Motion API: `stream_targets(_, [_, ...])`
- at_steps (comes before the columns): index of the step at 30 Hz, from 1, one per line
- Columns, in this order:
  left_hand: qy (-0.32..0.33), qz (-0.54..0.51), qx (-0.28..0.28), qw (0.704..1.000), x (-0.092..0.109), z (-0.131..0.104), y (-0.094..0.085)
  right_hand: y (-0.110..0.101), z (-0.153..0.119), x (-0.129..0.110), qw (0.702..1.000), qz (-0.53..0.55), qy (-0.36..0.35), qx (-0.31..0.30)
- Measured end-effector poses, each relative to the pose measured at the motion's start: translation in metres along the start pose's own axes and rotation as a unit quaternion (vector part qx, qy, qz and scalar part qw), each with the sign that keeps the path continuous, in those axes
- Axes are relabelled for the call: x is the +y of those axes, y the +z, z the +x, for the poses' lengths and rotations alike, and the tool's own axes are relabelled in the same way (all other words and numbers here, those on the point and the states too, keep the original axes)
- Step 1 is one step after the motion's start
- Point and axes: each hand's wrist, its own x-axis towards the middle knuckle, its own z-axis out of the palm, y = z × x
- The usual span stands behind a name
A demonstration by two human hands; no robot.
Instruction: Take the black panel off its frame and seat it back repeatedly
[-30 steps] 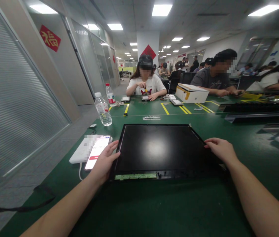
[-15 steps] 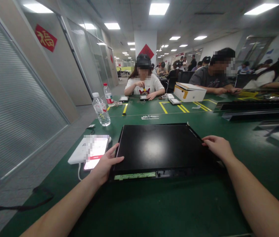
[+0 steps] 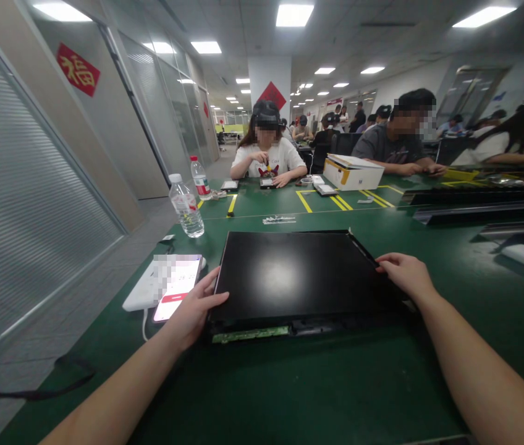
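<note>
A flat black panel (image 3: 299, 272) lies in a thin black frame on the green table, with a glare spot on its surface. Along its near edge a green circuit strip (image 3: 250, 335) shows. My left hand (image 3: 197, 309) grips the panel's left edge, thumb on top and fingers at the side. At the right edge, my right hand (image 3: 405, 275) pinches the frame's raised rim near the far corner. The undersides of both grips are hidden.
A lit phone (image 3: 177, 287) and a white device (image 3: 144, 287) lie left, two water bottles (image 3: 186, 207) behind them. Across the table (image 3: 299, 395), a person (image 3: 266, 154) works near a white box (image 3: 353, 172). Dark metal strips (image 3: 479, 210) lie right.
The panel's left side now sits flatter over the frame's left rim, which no longer shows. Both hands keep their hold. The whole view has shifted slightly.
</note>
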Motion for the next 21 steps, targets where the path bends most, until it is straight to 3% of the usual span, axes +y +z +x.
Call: stream_targets(21, [0.091, 0.028, -0.025, 0.995, -0.0003, -0.0036, -0.0031, 0.0027, 0.0005, 0.0037, 1.0, 0.003, -0.019, 0.012])
